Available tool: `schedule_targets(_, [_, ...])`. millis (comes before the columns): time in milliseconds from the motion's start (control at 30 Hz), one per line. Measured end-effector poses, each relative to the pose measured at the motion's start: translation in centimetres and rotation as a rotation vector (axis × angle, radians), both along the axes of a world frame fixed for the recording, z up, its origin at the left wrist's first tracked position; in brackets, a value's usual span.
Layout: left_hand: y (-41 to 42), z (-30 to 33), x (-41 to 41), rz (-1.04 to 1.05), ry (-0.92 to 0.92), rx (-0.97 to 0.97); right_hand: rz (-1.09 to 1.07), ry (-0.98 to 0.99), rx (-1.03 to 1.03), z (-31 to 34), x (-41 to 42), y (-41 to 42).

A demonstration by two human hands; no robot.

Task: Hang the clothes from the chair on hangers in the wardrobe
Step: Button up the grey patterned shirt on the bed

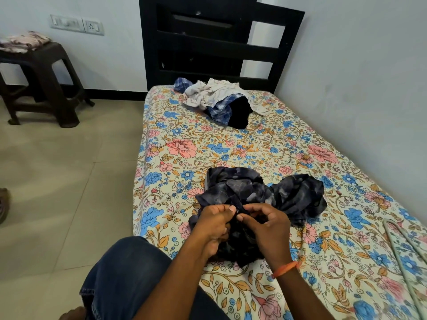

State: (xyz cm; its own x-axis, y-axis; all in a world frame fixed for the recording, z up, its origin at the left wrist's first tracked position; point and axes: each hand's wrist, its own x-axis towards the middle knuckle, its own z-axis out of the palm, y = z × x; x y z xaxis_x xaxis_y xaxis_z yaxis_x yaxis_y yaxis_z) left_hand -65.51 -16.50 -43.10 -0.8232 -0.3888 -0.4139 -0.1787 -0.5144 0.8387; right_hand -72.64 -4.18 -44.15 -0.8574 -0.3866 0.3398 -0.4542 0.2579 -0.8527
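A knee in blue jeans [120, 280] sits nearest the camera, at the edge of the bed [346, 262] with its floral sheet. Just beyond it, both forearms reach forward and meet over a dark blue patterned shirt [265, 192] that lies crumpled on the sheet. The left hand [213, 224] grips a fold of the shirt, its fingers [225, 207] curled and the thumb pressed against the cloth. The right hand [265, 224], with an orange thread band [285, 269] on its wrist, faces it closely, its fingers curled and pinching the same bunched edge; the two hands nearly touch. Part of the shirt spreads away to the right.

Farther up the bed, near the dark headboard [208, 42], lies a heap of clothes [221, 100]: white, blue checked and black pieces tangled together. On the floor to the left stands a brown plastic stool [44, 84] against the wall, carrying a folded pale patterned cloth [23, 41].
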Motion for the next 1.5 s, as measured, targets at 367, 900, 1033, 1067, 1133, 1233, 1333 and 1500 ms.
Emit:
schedule_targets(367, [-0.7,0.4,0.1,-0.054,-0.041,0.163,0.085,-0.048,0.034,0.7,-1.5,0.4])
schedule_targets(900, [0.3,-0.6,-0.2,0.009,-0.126,-0.897,0.081,0.295,0.107,0.4,-0.4,-0.2])
schedule_targets(1033, [0.3,-0.5,-0.4,-0.021,-0.117,-0.786,0.064,0.249,0.086,0.5,-0.2,-0.3])
schedule_targets(1067, [0.3,-0.4,-0.3,-0.011,-0.092,-0.674,0.054,0.183,0.070,0.6,-0.4,-0.3])
schedule_targets(1133, [0.5,-0.3,-0.1,-0.003,-0.050,-0.473,0.062,0.030,0.034,0.9,-0.9,0.0])
schedule_targets(1233, [0.6,-0.1,0.0,-0.029,-0.033,-0.358,0.115,-0.102,0.016,1.1,-1.7,0.4])
schedule_targets(1333, [0.7,-0.1,-0.1,-0.032,-0.050,-0.540,0.131,-0.190,-0.033,1.1,-1.8,0.4])
schedule_targets(1500, [0.8,0.2,0.5,0.045,0.003,-0.729,0.138,-0.183,-0.026,0.7,-1.2,0.4])
